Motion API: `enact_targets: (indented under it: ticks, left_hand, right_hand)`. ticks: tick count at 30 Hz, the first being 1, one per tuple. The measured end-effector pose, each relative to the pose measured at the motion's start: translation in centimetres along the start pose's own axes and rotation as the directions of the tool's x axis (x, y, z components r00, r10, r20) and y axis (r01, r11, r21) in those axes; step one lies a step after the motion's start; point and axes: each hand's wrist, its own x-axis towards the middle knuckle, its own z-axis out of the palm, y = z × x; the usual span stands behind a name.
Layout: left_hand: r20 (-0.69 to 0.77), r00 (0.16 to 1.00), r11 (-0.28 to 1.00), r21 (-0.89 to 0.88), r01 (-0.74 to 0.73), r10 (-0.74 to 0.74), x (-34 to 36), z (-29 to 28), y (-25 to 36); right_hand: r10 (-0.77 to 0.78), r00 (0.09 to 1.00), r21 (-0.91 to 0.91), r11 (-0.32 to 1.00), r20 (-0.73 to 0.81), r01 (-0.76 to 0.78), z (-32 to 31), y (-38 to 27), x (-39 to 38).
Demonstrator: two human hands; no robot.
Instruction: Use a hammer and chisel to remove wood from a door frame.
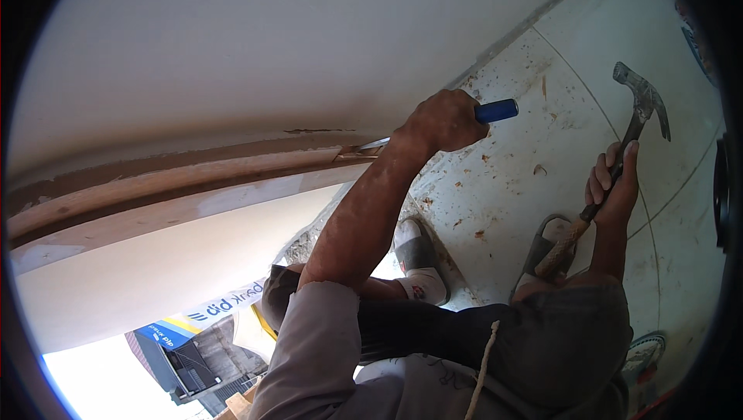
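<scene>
My left hand (pixel 444 121) is closed around the blue handle of a chisel (pixel 498 110). The butt of the handle sticks out to the right of my fist. On the other side, the metal blade points left and reaches the wooden frame (pixel 201 178) by a cut-out in the wood; my forearm partly covers this spot. On the right, my right hand (pixel 613 186) grips a claw hammer (pixel 642 97) by its dark shaft. The hammer's head is up and away from the chisel, its claw turned to the right.
Wood chips (pixel 480 234) and dust lie scattered on the pale tiled floor (pixel 588 49). A plain wall (pixel 232 49) rises beyond the frame. My feet in dark slippers (pixel 422 246) stand below. An opening at lower left shows a blue and yellow banner (pixel 182 327) outside.
</scene>
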Motion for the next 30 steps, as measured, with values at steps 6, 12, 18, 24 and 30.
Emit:
enact_targets:
  ticks: [6,12,18,24,30]
  left_hand:
    - [-0.010,1.000,1.000,-0.021,0.001,-0.001,0.2,-0.1,-0.2]
    - [-0.242,0.967,0.994,0.083,-0.067,0.085,-0.3,1.5,-0.8]
    - [-0.235,0.962,0.989,0.088,-0.118,0.136,0.2,1.2,-0.7]
    - [-0.013,0.987,0.985,-0.063,-0.161,0.160,0.9,-0.2,0.2]
    - [0.078,0.991,0.992,-0.070,-0.100,0.106,0.9,-0.8,-0.1]
  right_hand:
    - [0.300,0.937,-0.487,0.855,0.179,-0.180,0.9,2.8,-0.1]
    - [0.207,0.975,-0.251,0.942,-0.085,-0.222,0.4,2.1,0.7]
    - [0.131,0.955,-0.302,0.930,-0.268,-0.212,-1.8,1.6,1.5]
    - [-0.107,0.890,-0.657,0.714,-0.443,-0.241,-3.4,-3.8,-2.5]
    - [-0.236,0.887,-0.799,0.564,-0.397,-0.208,-1.0,-11.6,-9.3]
